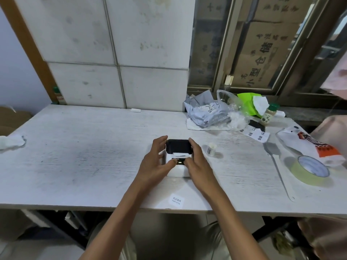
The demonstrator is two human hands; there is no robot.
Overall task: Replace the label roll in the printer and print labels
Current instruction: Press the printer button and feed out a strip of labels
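Observation:
A small white label printer (pixel 178 168) with a black lid stands on the white table (pixel 84 156), a little right of centre. My left hand (pixel 156 162) grips its left side, thumb resting on the front top near the small lit display. My right hand (pixel 197 158) clasps its right side, fingers curled over the lid edge. A strip of white label shows at the slot between lid and body. A small white label roll (pixel 211 149) stands upright on the table just right of the printer. A printed label reading "welcome" (pixel 176 200) lies near the table's front edge.
A grey mailer bag (pixel 204 113), clear plastic wrap, green paper and a spice bottle (pixel 268 114) sit at the back right. A tape roll (pixel 311 170), a printed bag (pixel 309 145) and loose labels (pixel 255 133) lie at the right. Crumpled tissue (pixel 11 141) rests at the left edge.

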